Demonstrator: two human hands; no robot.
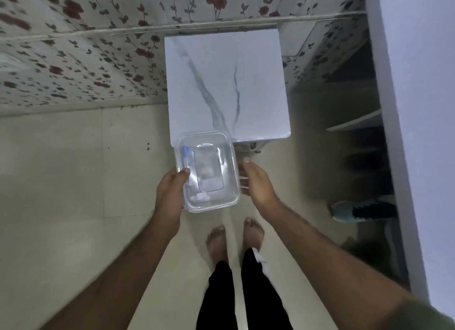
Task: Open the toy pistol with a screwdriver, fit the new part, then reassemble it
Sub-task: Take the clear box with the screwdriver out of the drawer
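A clear plastic box [208,169] with a lid is held in the air just before the near edge of a small white marble-look table [226,83]. My left hand [171,194] grips its left side, thumb on the lid. My right hand [256,180] holds the right side with fingers under the rim. Inside the box, blurred, lie a thin tool with a blue handle [185,154] and some pale parts [204,179]. I cannot make out the toy pistol.
I stand barefoot on a pale tiled floor [73,182]. A floral-papered wall [73,46] runs behind the table. To the right are a white upright panel [406,108], dark shelves [354,122] and a grey-blue sneaker [362,210].
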